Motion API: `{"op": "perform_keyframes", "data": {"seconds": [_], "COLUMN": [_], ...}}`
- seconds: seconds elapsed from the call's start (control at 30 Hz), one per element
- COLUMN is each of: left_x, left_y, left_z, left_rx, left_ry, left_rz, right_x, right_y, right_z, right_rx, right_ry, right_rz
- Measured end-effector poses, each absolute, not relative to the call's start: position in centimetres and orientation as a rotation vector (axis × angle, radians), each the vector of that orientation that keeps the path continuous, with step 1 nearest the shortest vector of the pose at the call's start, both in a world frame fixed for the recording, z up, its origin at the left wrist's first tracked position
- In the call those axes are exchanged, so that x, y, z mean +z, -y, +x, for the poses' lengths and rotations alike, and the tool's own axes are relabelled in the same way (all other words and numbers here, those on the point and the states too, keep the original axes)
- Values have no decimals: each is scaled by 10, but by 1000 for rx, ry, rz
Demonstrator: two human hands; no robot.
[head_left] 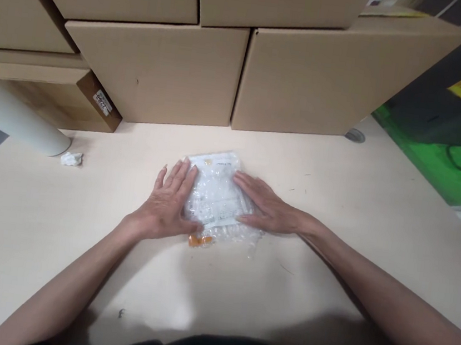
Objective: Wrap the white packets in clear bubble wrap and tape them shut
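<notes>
Packet (214, 190) in clear bubble wrap lies flat on the table (361, 200) between both hands, its longer axis running roughly away from the person; the left hand (170, 201) rests spread along its left edge, the right hand (268, 204) touches its right edge, thumb and fingers apart; neither is clearly nearer; an orange piece (199, 241) shows by the left thumb; boxes (154, 76) stand beyond, a white tube (22, 119) to the left; nothing separates fingers from packet.

Stacked cardboard boxes (154, 73), a white cylinder (21, 118)
</notes>
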State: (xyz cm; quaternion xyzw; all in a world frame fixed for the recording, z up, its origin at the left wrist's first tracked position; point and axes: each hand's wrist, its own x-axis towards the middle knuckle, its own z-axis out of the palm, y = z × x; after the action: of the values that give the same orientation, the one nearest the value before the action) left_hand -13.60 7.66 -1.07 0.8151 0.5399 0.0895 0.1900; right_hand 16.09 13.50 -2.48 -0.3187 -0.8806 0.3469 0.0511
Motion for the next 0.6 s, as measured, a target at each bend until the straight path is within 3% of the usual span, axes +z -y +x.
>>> {"op": "perform_keyframes", "data": {"seconds": [0.6], "left_x": [-16], "left_y": [-78], "left_z": [-143], "left_rx": [250], "left_ry": [-1399], "left_rz": [2197], "right_x": [-24], "right_y": [-134], "right_z": [169], "right_rx": [1089], "right_ry": [2766], "right_rz": [-960]}}
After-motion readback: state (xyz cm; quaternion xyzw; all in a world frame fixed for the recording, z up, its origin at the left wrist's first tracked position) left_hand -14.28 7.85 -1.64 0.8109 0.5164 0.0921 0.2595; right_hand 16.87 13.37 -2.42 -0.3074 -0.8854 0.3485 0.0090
